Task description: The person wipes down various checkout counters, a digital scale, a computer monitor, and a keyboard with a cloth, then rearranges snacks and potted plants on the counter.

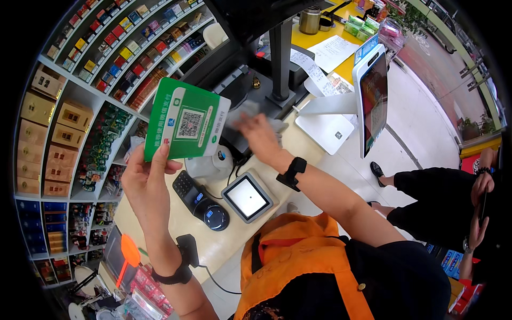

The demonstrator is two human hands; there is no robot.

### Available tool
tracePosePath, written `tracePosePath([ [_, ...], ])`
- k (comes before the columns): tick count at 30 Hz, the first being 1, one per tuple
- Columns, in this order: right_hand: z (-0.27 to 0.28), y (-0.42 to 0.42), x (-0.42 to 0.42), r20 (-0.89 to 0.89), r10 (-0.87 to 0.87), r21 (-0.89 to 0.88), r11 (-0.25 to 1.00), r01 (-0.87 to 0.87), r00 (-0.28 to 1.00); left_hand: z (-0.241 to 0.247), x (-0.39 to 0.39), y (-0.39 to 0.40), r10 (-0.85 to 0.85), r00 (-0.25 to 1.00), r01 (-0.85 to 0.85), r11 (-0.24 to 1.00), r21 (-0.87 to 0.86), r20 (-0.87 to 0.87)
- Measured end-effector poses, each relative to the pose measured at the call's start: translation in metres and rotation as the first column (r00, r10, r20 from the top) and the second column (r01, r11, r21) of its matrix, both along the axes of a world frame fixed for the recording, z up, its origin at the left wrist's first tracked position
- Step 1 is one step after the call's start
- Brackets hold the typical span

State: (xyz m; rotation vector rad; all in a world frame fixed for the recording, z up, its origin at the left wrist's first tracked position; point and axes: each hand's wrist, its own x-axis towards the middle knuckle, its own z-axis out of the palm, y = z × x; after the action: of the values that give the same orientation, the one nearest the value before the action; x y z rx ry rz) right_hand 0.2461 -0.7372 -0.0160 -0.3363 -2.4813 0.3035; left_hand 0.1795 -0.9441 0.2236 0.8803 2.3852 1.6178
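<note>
My left hand [145,186] grips the lower edge of a green and white sign [182,90] with a printed code, raised tilted above the counter. The thumb lies over its front. My right hand [262,140] holds a grey cloth [245,110] against the black base of a checkout terminal [276,100]; the fingertips are blurred. Below the sign, a whitish rounded device [210,164] is partly covered. Nearer me on the counter [168,216] stand a black keypad payment terminal [200,204] and a square scanner box [247,197] with a lit white face.
A white tablet-style payment display [372,100] stands at the counter's right edge. A printed receipt [314,72] curls from a printer behind it. Shelves of small boxes [124,52] fill the left. At right, a person in black [424,200] holds a phone.
</note>
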Motion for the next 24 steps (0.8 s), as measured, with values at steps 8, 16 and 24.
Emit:
tracePosePath([
  [8, 0.013, 0.017, 0.06, 0.092, -0.312, -0.119, 0.939, 0.321, 0.946, -0.027, 0.016, 0.042, -0.107, 0.994, 0.108, 0.993, -0.037, 0.027],
  [16, -0.003, -0.031, 0.158, 0.212, -0.145, -0.028, 0.988, 0.154, 0.966, -0.077, 0.039, 0.075, -0.269, 0.963, 0.266, 0.921, -0.284, 0.027],
  [24, -0.01, 0.011, 0.146, 0.178, -0.213, -0.081, 0.97, 0.23, 0.961, -0.097, 0.044, 0.081, -0.336, 0.942, 0.316, 0.877, -0.361, 0.005],
])
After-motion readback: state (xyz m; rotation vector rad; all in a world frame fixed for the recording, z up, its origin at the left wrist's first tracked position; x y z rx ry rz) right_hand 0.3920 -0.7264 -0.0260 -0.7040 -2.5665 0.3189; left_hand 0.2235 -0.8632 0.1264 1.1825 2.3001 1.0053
